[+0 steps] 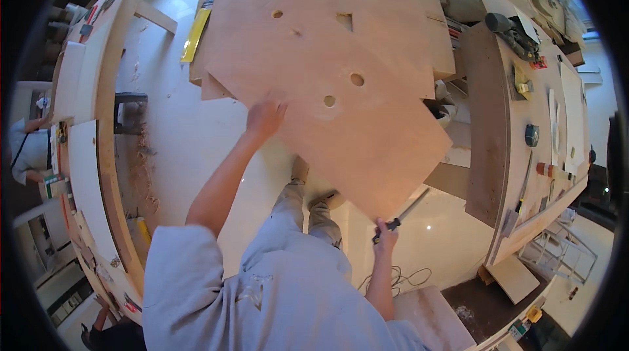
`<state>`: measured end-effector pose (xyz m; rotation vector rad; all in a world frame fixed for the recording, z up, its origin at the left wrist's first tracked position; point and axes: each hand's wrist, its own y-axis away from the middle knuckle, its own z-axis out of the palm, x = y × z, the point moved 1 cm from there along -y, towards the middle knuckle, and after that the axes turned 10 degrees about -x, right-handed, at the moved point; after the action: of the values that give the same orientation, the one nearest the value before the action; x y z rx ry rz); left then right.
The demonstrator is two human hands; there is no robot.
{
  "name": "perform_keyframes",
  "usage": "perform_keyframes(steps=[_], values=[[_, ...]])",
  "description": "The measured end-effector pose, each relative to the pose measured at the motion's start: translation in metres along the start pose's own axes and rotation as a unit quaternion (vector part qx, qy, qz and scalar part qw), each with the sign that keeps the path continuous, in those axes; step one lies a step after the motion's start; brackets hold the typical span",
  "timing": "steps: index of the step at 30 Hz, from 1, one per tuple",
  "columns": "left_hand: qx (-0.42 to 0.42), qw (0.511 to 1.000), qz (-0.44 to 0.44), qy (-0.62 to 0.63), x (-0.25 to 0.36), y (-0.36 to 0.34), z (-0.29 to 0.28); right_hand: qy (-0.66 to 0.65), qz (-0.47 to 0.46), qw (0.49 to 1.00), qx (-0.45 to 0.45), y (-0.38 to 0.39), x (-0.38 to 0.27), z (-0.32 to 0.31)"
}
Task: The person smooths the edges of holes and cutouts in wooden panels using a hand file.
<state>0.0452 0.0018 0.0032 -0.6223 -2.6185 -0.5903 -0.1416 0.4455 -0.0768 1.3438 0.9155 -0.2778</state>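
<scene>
While the right hand is closed around a long tool slanting forward-right, the board lies ahead, one corner beside it, another edge under the left hand, grip unclear to me.

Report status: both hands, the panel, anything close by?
Left hand on wooden panel, near left edge. Right hand grips black-handled tool at near corner. Panel has several holes. Yellow bar beside far left edge.
</scene>
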Motion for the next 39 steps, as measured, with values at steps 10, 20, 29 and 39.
perform_keyframes(steps=[10,20,29,39], values=[[0.128,0.967,0.109,-0.19,-0.021,-0.123,0.03,0.206,-0.067,0.975,0.051,-0.072,-0.087,-0.088],[0.108,0.973,0.103,-0.175,-0.02,-0.119,0.024,0.53,-0.062,0.845,-0.038,0.097,-0.15,0.103],[0.119,0.973,0.121,-0.155,-0.023,-0.123,0.022,0.747,-0.176,0.621,-0.162,0.097,-0.216,0.156],[0.092,0.979,0.113,-0.143,-0.016,-0.125,0.017,0.795,-0.18,0.508,-0.279,0.064,-0.279,0.213]])
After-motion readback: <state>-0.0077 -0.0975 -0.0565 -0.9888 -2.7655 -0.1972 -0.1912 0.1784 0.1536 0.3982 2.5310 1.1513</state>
